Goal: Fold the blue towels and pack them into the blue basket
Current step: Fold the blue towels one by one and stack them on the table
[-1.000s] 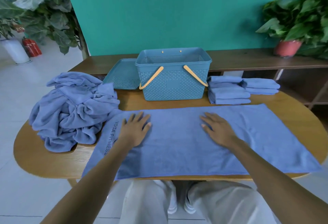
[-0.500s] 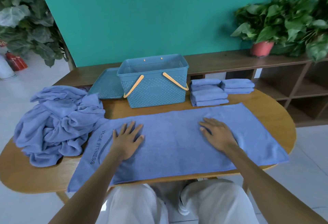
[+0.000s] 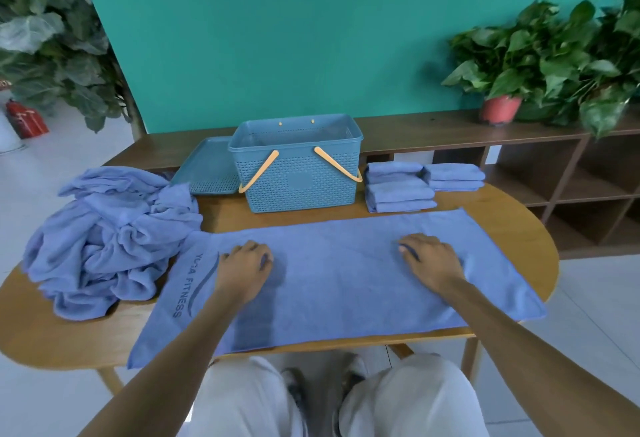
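Note:
A long blue towel (image 3: pixel 339 280) printed "YOGA FITNESS" lies spread flat across the front of the wooden table (image 3: pixel 512 225). My left hand (image 3: pixel 246 268) sits on its left part and my right hand (image 3: pixel 431 261) on its right part. Both hands have their fingers curled into the cloth, and a small crease shows at the right fingertips. The blue basket (image 3: pixel 301 183), with orange handles hanging down, stands behind the towel with nothing visible inside. A heap of unfolded blue towels (image 3: pixel 104 242) lies at the left. Two stacks of folded towels (image 3: pixel 398 190) (image 3: pixel 453 177) sit right of the basket.
The basket's blue lid (image 3: pixel 207 171) lies flat to its left. A low wooden shelf (image 3: pixel 554 166) runs behind the table with a potted plant (image 3: pixel 502 112) on it. The towel's near edge hangs over the table's front, above my knees.
Both hands lay flat with spread fingers before; now their fingers have curled in on the towel. The view has swung right and pulled back.

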